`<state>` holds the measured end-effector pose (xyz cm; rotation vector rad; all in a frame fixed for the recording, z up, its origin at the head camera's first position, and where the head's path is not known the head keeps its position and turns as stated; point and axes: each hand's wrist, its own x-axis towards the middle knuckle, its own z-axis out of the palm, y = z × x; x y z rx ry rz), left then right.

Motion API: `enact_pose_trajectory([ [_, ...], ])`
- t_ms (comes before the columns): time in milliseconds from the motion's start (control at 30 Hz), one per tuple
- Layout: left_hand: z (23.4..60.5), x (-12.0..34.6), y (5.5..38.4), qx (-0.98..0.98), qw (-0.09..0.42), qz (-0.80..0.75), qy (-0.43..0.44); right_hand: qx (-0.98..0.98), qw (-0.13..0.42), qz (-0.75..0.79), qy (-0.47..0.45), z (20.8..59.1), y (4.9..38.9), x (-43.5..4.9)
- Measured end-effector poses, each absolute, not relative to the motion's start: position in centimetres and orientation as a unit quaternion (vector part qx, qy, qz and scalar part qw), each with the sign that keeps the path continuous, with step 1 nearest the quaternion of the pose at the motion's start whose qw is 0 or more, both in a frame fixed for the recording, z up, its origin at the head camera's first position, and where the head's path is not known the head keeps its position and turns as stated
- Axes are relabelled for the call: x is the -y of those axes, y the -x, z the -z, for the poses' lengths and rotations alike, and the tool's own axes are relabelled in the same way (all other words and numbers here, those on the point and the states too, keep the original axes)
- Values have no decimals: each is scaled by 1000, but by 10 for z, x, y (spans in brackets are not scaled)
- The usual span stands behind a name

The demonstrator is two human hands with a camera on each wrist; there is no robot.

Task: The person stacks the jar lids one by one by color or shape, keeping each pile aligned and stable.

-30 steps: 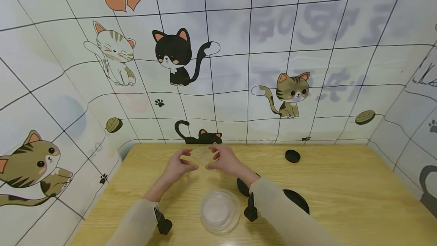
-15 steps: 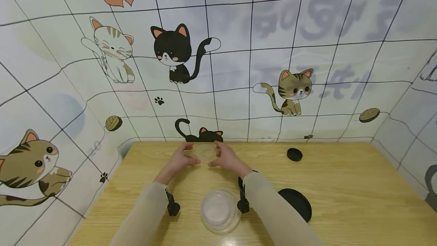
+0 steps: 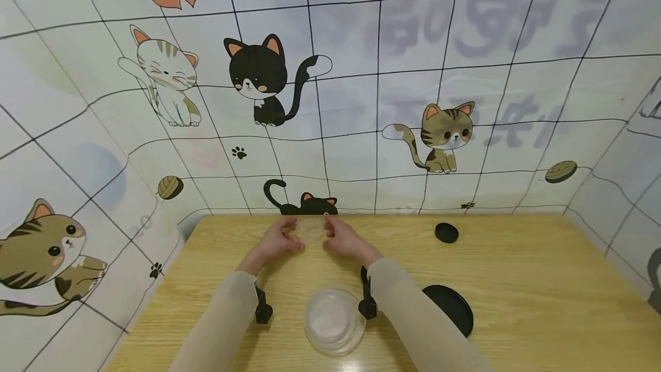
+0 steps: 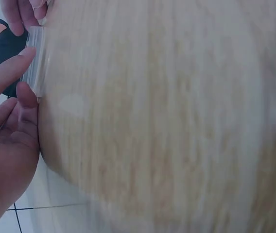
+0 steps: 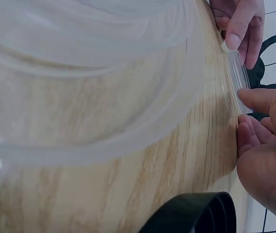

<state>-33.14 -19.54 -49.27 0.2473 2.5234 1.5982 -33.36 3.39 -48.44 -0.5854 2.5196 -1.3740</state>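
At the table's back edge, a small clear round container [image 3: 311, 231] sits between my two hands. My left hand [image 3: 276, 243] holds its left side with curved fingers and thumb. From the opposite side, my right hand [image 3: 347, 240] grips it, a finger touching the ridged clear wall of the container [image 5: 239, 80] in the right wrist view. Nearer me stands a clear stack of round containers [image 3: 333, 323], the larger ones around the smaller. In the left wrist view, the left hand [image 4: 11, 116] lies along the table edge beside the small container [image 4: 35, 58].
A small black round lid [image 3: 446, 232] lies at the back right. A larger black lid [image 3: 449, 310] is partly covered by the right sleeve [image 3: 413, 314]. Another black round piece [image 3: 364, 274] is mostly hidden behind the right wrist. A cat-patterned backdrop [image 3: 351, 159] rises behind the wooden table [image 3: 516, 286].
Both hands have moved slightly forward and down with the small container, which now rests at the table's back edge. The right fingers have drawn closer to it. The stack and lids stay put.
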Motion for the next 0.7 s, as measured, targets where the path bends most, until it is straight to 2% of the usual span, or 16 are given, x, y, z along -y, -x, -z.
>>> enact_pose_trajectory([
  [367,494,193,328,-858,58,-504,-82,-858,113,460,200,487,335,-30],
  [600,494,191,320,-848,35,-516,-115,-867,96,453,183,487,333,-30],
  [700,493,191,319,-851,45,-512,-109,-870,90,451,179,486,330,-30],
])
